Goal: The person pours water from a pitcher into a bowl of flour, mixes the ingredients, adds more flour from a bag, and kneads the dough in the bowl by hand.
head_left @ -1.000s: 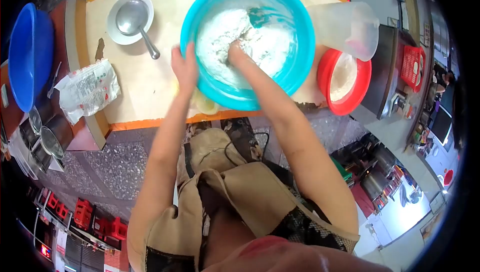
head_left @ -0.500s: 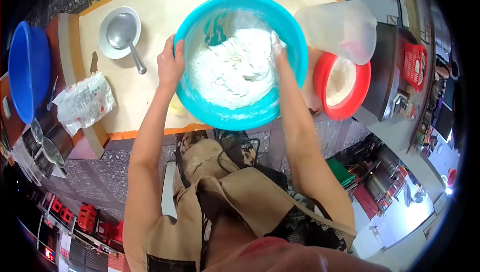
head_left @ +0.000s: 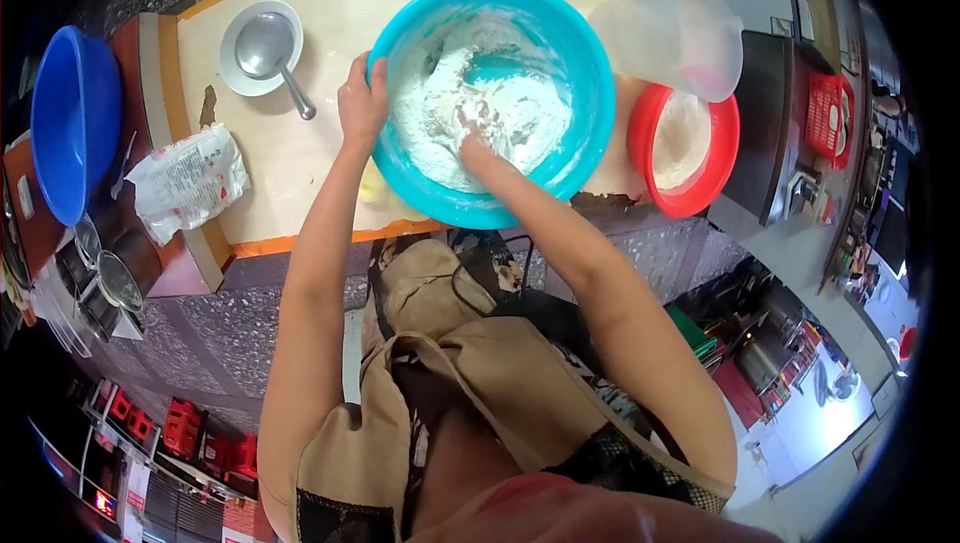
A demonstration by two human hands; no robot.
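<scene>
A large turquoise basin (head_left: 592,143) stands on the table, holding a mass of white floury dough (head_left: 535,113), part loose flour and part clumped. My left hand (head_left: 362,103) grips the basin's left rim, thumb on the inside and fingers outside. Inside the basin, my right hand (head_left: 474,143) is pushed into the dough left of centre. Flour covers its fingers, so their closing is hidden. Some of the basin's floor shows turquoise behind the dough.
Right of the basin are a translucent plastic jug (head_left: 690,38) and a red bowl (head_left: 645,158) of flour. To the left are a white bowl (head_left: 228,68) with a metal ladle (head_left: 263,43), a crumpled printed bag (head_left: 190,183) and a blue basin (head_left: 75,128).
My right hand has moved from the basin's right side to left of centre, into the dough. The dough has shifted and more basin floor shows. My left hand keeps the rim.
</scene>
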